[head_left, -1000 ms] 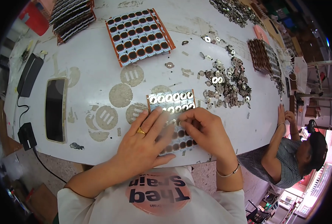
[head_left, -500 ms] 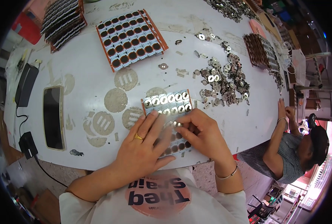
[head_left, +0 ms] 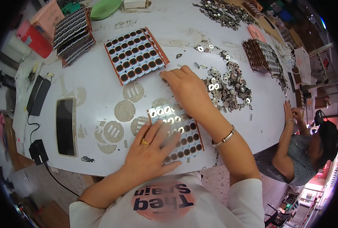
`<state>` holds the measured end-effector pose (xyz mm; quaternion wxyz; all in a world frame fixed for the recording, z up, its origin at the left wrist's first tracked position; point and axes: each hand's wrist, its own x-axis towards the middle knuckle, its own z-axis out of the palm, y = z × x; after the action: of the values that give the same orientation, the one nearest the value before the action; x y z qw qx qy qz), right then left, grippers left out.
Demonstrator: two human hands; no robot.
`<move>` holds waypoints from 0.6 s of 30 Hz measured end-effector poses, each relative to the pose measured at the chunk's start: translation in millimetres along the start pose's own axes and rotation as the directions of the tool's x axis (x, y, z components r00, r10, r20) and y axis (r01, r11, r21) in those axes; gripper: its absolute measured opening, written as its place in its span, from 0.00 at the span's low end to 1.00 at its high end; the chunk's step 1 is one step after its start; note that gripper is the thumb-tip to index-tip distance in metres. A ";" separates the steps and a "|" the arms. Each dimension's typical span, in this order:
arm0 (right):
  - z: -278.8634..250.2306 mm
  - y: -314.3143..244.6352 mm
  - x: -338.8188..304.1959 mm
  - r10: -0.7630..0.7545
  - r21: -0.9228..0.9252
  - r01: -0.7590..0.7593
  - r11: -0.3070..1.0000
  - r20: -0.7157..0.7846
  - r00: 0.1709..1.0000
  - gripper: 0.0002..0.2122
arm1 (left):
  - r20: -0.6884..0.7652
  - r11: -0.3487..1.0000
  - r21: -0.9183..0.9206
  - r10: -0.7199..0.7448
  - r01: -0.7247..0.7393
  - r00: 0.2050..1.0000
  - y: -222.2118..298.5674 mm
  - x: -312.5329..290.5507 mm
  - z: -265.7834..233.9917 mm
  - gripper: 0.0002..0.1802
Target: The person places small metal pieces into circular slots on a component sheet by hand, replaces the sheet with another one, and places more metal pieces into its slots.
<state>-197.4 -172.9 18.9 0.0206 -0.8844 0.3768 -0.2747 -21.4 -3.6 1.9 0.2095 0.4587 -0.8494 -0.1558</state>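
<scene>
Resting the left hand [head_left: 148, 146] across the left side of the panel [head_left: 190, 142], with fingers parted and nearly straight, slightly blurred; not closed around anything, simply laid on top, probably to keep the sheet from sliding. Note the panel lying flat on the white table [head_left: 100, 89], just inside the near edge and directly before the body, presumably for comfortable reach from both sides. Note silvery pieces [head_left: 160, 111] glinting in the upper rows, and dark discs [head_left: 191, 138] in the lower rows. Holding the right hand [head_left: 187, 89] beyond the far edge of the panel, back upward, with fingers bent and tips directed left, near the corner of the panel stack [head_left: 134, 55]; too shaded at the fingertips to tell the opening or any hold. Note loose metal pieces [head_left: 229, 89] heaped to the right, likely placed for short access from that side. Note the panel stack farther back, apart from the left hand, with layers slightly offset at the right edge. Note also a phone [head_left: 65, 127] at left, well apart from both hands, apparently set aside from the working area, with a black adapter [head_left: 38, 151] beside it at the table edge.
</scene>
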 end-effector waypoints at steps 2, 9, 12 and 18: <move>-4.0 0.2 -2.1 -0.028 -0.029 0.031 0.999 0.075 0.997 0.14 | -0.019 0.999 0.029 0.026 -0.026 0.999 -0.2 -0.3 0.9 0.41; -74.3 -27.8 -66.9 0.434 0.528 -0.654 0.542 0.490 0.756 0.10 | 0.024 0.999 -0.026 0.019 -0.018 1.000 -2.1 -1.1 -1.9 0.42; -74.2 -40.3 -89.6 0.503 0.525 -0.791 0.313 0.615 0.607 0.08 | 0.039 1.000 -0.019 0.023 -0.023 0.999 -3.5 -0.3 -1.9 0.44; -56.9 -43.5 -105.3 0.550 0.500 -0.713 0.491 0.456 0.699 0.06 | 0.027 0.999 -0.044 0.018 -0.017 0.999 -1.1 1.2 -1.2 0.46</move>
<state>-257.0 -60.8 28.3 0.4677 -0.6426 0.5521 -0.2521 -20.7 -5.3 2.7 0.2094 0.4446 -0.8524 -0.1788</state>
